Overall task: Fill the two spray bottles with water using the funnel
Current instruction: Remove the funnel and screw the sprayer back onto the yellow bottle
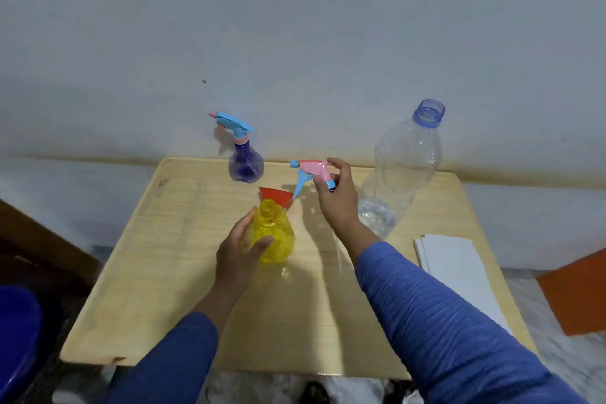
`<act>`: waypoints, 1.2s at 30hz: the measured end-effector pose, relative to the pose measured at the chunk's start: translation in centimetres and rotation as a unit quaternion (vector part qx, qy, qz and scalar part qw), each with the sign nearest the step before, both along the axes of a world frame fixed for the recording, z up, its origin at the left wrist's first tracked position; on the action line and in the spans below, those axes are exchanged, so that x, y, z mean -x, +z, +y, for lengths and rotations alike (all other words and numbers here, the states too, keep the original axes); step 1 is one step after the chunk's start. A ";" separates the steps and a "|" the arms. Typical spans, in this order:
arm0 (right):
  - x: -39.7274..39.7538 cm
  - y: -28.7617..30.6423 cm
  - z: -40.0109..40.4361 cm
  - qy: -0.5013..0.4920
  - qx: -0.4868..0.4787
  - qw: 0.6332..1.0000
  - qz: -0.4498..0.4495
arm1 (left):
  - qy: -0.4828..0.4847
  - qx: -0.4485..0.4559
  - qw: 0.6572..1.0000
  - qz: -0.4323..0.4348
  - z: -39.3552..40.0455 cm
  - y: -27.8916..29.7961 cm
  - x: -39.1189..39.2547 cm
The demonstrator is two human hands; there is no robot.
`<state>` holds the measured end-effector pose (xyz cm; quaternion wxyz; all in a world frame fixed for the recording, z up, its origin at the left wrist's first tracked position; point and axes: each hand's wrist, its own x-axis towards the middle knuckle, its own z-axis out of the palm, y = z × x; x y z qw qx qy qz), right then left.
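Observation:
A yellow spray bottle (273,233) stands open-necked at the middle of the wooden table (183,239), and my left hand (241,251) grips its left side. My right hand (337,198) holds the pink and blue spray head (311,170) in the air, above and to the right of the yellow bottle. Just behind the yellow bottle a red funnel (275,195) lies on the table. A purple spray bottle (246,164) with its blue spray head on stands at the table's far edge. A large clear water bottle (401,174), uncapped, stands at the right with a little water in its bottom.
White sheets (455,269) lie on the table's right edge. An orange box (577,295) sits on the floor at the right. A blue tub (18,331) is at the lower left, beside dark wooden furniture (39,236). A pale wall rises right behind the table.

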<state>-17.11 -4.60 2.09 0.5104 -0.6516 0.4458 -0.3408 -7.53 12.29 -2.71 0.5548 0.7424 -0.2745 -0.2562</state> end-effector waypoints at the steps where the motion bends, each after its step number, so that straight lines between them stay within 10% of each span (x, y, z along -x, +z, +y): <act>1: -0.1 1.4 0.1 0.003 0.007 1.000 -0.015 | 0.005 0.002 1.000 0.011 0.0 0.2 0.0; 16: -2.7 14.0 5.3 0.025 0.080 0.969 -0.232 | -0.011 0.036 0.996 0.085 0.6 0.5 0.1; 36: -2.4 4.2 8.7 0.076 0.110 0.988 -0.073 | -0.003 0.005 0.999 0.031 0.4 0.2 -0.2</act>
